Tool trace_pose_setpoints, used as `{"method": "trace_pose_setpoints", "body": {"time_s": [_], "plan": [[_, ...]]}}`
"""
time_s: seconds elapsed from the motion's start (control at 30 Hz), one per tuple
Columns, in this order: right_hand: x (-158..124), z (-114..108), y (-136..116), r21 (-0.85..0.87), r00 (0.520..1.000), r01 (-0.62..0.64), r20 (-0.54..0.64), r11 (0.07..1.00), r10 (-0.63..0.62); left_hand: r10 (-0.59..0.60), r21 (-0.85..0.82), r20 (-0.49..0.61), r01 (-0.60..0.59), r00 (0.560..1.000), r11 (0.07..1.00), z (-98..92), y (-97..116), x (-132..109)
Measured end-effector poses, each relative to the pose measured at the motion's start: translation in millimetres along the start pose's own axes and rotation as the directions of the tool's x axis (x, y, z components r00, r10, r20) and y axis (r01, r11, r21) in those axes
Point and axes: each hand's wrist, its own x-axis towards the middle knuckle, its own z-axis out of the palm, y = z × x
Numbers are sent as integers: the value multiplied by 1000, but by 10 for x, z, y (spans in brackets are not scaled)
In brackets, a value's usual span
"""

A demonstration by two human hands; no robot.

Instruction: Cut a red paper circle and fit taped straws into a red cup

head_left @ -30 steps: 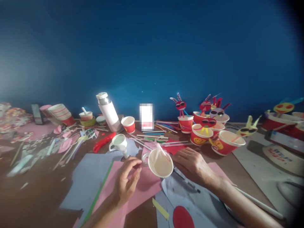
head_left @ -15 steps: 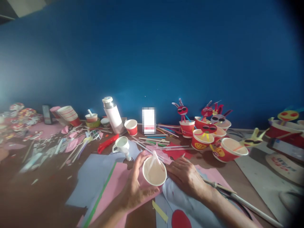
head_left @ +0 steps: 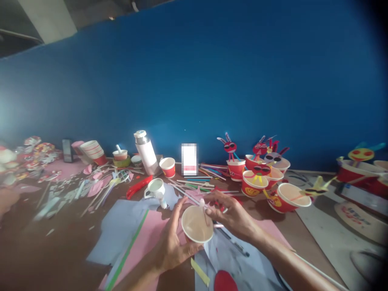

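Observation:
My left hand (head_left: pixel 172 246) is wrapped round a paper cup (head_left: pixel 197 227) from its left side, thumb in front and fingers behind, with the open mouth tipped toward me. A pale pinkish strip (head_left: pixel 201 205) stands at the cup's far right rim, its lower part inside. My right hand (head_left: pixel 233 214) is at that rim, thumb and fingers pinched on the strip. A bit of something red shows under the right fingers, too hidden to name. Below the hands lie pink paper (head_left: pixel 145 234), pale blue paper (head_left: pixel 242 262) and a dark pen (head_left: pixel 238 244).
Decorated red cups with paper faces (head_left: pixel 255 184) stand to the right. A white mug (head_left: pixel 156 188), a thermos (head_left: pixel 147 155), a small red cup (head_left: pixel 167 167) and red scissors or a similar red tool (head_left: pixel 138 188) are behind. Sticks and paper scraps (head_left: pixel 97 186) litter the left.
My right hand has lifted off the paper beside the cup and moved up to its rim, closing on the pale strip. The pen on the paper has come into sight.

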Motion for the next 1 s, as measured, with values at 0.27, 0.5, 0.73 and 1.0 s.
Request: {"method": "trace_pose_setpoints", "body": {"time_s": [0.27, 0.5, 0.73, 1.0], "plan": [[66, 123, -35, 196, 996, -13, 91, 981, -5, -20, -131, -10, 19, 1000, 991, 82, 106, -29], [123, 51, -182, 260, 976, 19, 203, 965, -74, -25, -176, -92, 9, 995, 984, 167, 238, -99], [100, 19, -221, 379, 940, 40, 299, 924, -163, -11, -187, -171, -22, 985, 982, 205, 428, -247], [-57, -26, -371, 272, 947, 105, 265, 956, -180, 50, -179, -218, -90, 975, 980, 309, 640, -409]]}}
